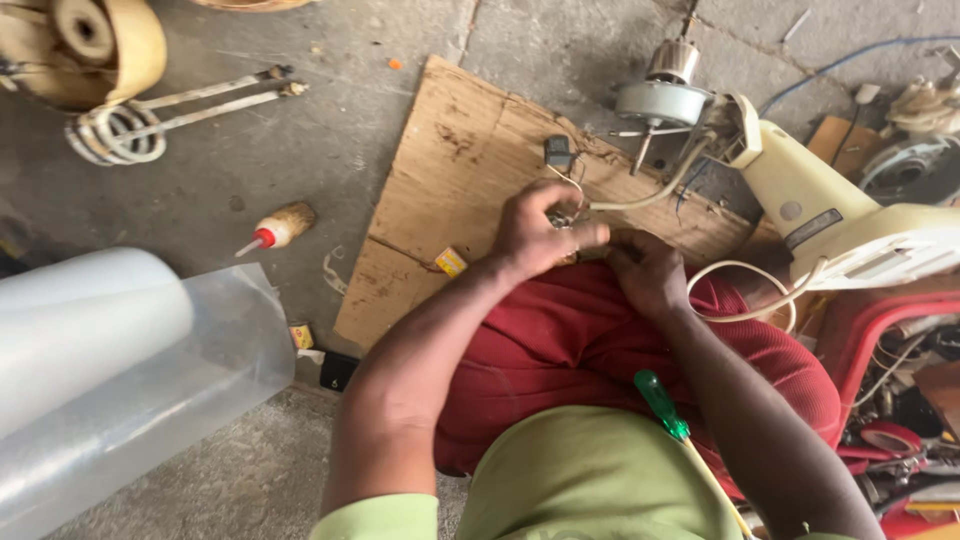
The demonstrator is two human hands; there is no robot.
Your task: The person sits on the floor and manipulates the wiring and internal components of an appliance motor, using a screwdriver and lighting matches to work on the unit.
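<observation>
My left hand (545,228) and my right hand (648,270) meet over my red-clad knee (580,330), both pinched on a small bundle of thin wires (572,215) running from a small black part (557,151) on the cardboard. A white cable (650,190) leads from my hands to a grey fan motor (662,100). A green-handled screwdriver (660,405) rests on my lap.
A cardboard sheet (460,170) lies on the concrete floor. A cream fan body (850,220) is at right, beside a red tray of tools (890,400). A glue bottle (275,230), a coil heater (130,125) and a clear plastic roll (110,370) lie at left.
</observation>
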